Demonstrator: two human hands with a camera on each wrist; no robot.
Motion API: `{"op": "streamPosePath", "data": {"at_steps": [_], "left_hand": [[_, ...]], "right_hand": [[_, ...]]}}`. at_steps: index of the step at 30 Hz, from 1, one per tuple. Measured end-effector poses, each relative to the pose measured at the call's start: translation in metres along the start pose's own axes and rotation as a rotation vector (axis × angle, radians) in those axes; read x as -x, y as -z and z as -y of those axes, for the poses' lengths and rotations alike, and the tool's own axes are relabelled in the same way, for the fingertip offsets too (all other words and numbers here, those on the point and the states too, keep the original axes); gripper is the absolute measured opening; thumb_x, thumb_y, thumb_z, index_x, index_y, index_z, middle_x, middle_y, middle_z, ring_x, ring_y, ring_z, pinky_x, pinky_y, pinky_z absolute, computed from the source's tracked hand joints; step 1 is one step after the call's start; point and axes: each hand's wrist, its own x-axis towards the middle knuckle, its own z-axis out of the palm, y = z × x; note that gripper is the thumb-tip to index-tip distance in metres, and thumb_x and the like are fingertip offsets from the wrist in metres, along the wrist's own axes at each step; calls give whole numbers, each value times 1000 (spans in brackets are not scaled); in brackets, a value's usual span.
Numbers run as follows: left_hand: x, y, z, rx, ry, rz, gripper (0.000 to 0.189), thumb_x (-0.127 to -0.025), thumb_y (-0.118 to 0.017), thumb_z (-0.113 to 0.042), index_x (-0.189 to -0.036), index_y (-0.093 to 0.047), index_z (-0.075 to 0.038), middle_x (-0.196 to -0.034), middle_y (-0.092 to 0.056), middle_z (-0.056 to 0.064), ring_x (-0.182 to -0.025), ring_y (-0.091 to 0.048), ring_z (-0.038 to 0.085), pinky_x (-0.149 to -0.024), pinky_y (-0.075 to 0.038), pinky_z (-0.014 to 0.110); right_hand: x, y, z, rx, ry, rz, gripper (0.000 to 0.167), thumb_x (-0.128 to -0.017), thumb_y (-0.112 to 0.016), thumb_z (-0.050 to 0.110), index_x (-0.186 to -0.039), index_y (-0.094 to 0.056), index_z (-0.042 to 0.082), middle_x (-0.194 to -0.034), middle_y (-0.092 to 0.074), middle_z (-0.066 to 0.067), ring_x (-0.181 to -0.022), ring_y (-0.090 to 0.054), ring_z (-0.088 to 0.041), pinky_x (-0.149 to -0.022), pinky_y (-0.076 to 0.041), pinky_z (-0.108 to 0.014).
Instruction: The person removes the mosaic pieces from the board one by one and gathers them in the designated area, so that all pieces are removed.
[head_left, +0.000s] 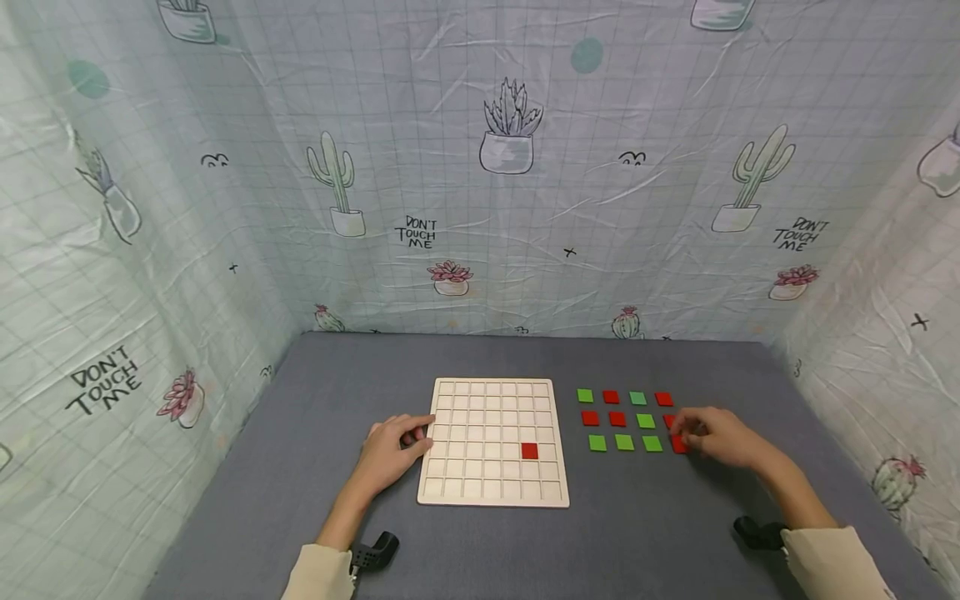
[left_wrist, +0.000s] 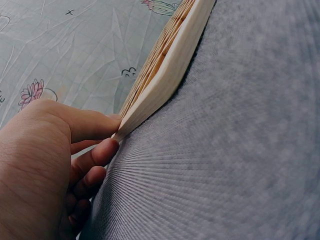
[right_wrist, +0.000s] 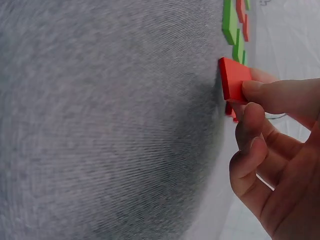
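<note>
My left hand (head_left: 387,454) is at the left edge of a pale wooden grid board (head_left: 486,503), holding its rim between thumb and fingers, with the other fingers curled below. One red square tile (head_left: 529,451) sits in a cell toward the board's right side. Right of the tile rows, my right hand (head_left: 720,435) pinches a red square tile (right_wrist: 236,80) between thumb and finger, close over the table. Another red tile (right_wrist: 231,112) shows partly behind that hand's fingers.
Red and green tiles lie in three rows right of the board, among them a green tile (head_left: 652,444), a red tile (head_left: 663,399) and a bluish-green tile (head_left: 637,398). Grey cloth (head_left: 360,375) covers the table, with printed curtains (head_left: 405,283) behind and at both sides.
</note>
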Motion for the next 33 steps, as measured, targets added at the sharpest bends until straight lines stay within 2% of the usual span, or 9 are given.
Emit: {"op": "streamPosePath", "data": {"at_steps": [12,21,28,33], "left_hand": [[-1,0,0,2,-7,0,34,-92,-77,-26,-126,-76,-22,-83,-56,-19,-78,-51,6,-86,-28,36],[-1,-1,-1,0,-8,-1,34,-92,-77,-26,-126,-76,-22,-82,-56,-19,-78,-51,7,-86,-28,36],[-1,-1,-1,1,-4,2,34,-92,-77,-26,-126,-76,-23,-82,-55,-20,-77,-50,5,-85,-28,36],[-1,-1,0,3,-5,-4,34,-92,-77,-25,-126,-76,-23,-82,-55,-20,-77,-49,5,-85,-28,36]], "right_hand": [[3,-5,-4,47,-51,-35,10,-93,-69,6,-103,-72,7,-92,-71,-1,-59,-53,-2,-57,-46,-27],[3,-7,-5,91,-64,-65,8,-92,-72,8,-99,-74,9,-90,-70,2,-62,-53,0,-59,-45,-25],[3,-6,-3,119,-79,-53,19,-85,-81,17,-101,-72,12,-92,-67,3,-71,-51,-1,-62,-44,-26],[4,-6,-2,109,-84,-48,18,-86,-81,18,-101,-72,13,-92,-66,3,-70,-51,-2,-63,-44,-27]]}}
